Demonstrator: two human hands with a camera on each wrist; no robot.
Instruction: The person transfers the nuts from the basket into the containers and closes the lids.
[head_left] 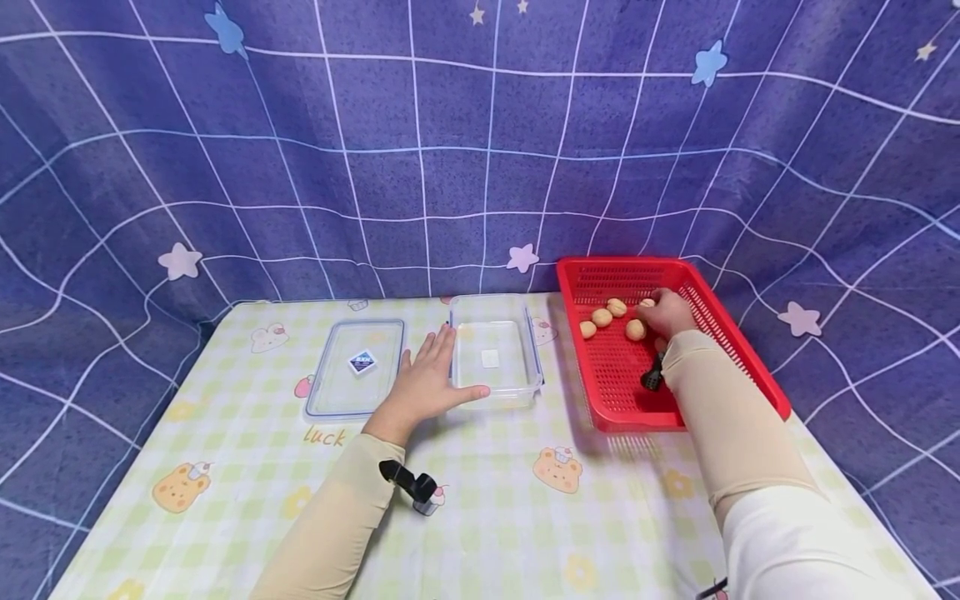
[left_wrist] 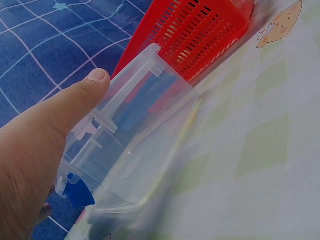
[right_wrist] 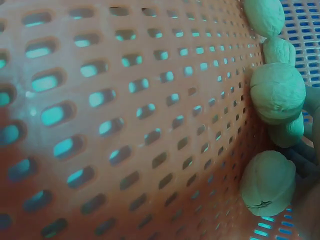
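Note:
Spread fingers of my left hand (head_left: pixel 423 383) rest at the left rim of a clear plastic box (head_left: pixel 491 393), with the thumb stretched along its near edge. In the left wrist view the thumb lies by the box's rim, close to a blue clip seal (left_wrist: pixel 79 192). Inside the red basket (head_left: pixel 611 392), my right hand (head_left: pixel 669 315) pinches a walnut (head_left: pixel 647 303) between thumb and fingers, which partly hide it. Several other walnuts (head_left: pixel 602 317) lie on the basket floor. In the right wrist view, fingers at the right edge touch the pale walnuts (right_wrist: pixel 277 93).
A clear lid (head_left: pixel 360 392) with a blue edge and a diamond label lies left of the box. A black camera mount (head_left: pixel 652 377) on the right wrist hangs within the basket. The patterned tablecloth (head_left: pixel 480 517) meets a blue grid curtain (head_left: pixel 450 183) behind.

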